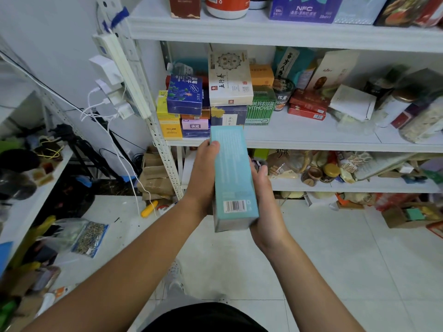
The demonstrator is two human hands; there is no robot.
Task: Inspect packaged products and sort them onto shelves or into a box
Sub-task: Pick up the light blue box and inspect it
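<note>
A long light-blue box (232, 173) with a barcode near its close end is held lengthwise in front of the white shelf unit (311, 142). My left hand (202, 178) grips its left side, thumb on the far top edge. My right hand (263, 202) cups its right side and near corner. The box's far end points at the middle shelf, just below stacked cartons: a blue box (184, 95), a white box (229, 79), a green box (260, 105). The fingers under the box are hidden.
The middle shelf holds red boxes (308, 105) and jars to the right. Lower shelves carry bags and jars (330, 172). A power strip with chargers (112, 75) hangs on the post. Cardboard (155, 176) lies on the floor; a cluttered shelf (28, 188) stands left.
</note>
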